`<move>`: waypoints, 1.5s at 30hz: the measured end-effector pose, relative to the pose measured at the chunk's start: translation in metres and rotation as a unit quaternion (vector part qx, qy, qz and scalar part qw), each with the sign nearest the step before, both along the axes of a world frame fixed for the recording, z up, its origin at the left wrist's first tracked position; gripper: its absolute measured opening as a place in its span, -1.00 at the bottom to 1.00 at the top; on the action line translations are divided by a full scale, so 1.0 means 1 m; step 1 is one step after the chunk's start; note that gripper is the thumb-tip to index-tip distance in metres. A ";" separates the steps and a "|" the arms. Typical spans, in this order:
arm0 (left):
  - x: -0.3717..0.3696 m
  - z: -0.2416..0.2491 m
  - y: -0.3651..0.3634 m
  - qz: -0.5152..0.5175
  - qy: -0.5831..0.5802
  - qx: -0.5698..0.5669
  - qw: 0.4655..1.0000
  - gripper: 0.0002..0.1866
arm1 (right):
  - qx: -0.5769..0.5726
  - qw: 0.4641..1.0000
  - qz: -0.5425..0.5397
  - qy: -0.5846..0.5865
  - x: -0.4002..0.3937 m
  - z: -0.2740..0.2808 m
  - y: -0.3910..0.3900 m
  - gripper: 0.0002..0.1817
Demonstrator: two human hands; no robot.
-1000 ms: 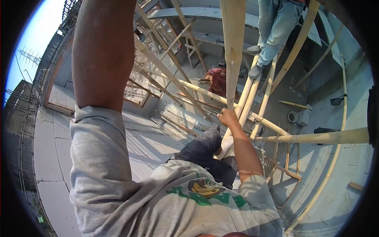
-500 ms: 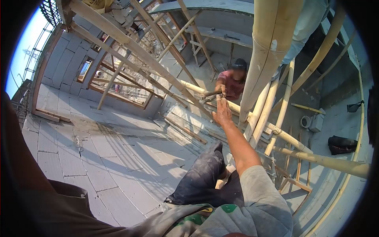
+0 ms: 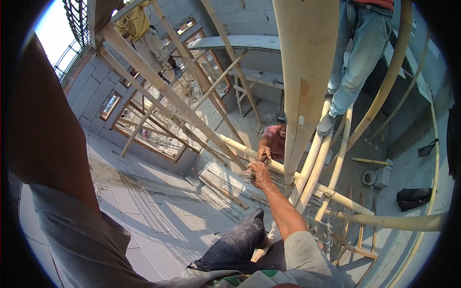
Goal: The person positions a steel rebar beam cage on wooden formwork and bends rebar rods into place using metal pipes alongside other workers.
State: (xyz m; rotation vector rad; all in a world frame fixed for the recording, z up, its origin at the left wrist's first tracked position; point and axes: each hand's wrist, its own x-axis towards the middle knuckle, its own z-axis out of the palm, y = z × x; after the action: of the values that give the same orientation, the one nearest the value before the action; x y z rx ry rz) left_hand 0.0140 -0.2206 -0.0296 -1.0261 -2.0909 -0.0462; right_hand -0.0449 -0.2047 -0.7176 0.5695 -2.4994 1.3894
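Head view: a small greyish tool (image 3: 248,174) is gripped in the right hand (image 3: 260,174), fingers curled closed around it, left of the thick pole's (image 3: 309,72) lower end; exact type unclear. A co-worker's hand (image 3: 263,152) is held just beside, also left of the pole; contact can't be told. Left hand out of frame, state can't be told; left arm (image 3: 53,125) is seen far left of the pole. Right of the pole, thinner poles (image 3: 314,165) are stood on by a person in jeans (image 3: 357,60). Bucket (image 3: 369,178) and black bag (image 3: 414,198) are seen farther right, lower down.
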 end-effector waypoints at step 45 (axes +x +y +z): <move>0.152 -0.129 -0.050 -0.147 -0.716 0.210 0.649 -0.63 | -0.314 0.910 -0.267 -0.045 0.355 0.644 0.153 -0.65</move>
State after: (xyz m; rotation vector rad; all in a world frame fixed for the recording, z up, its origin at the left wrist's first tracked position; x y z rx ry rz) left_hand 0.1660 -0.2708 -0.1587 -1.0876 -2.8477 -2.0110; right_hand 0.3104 -0.0518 -0.0733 -0.2912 -1.8592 1.8410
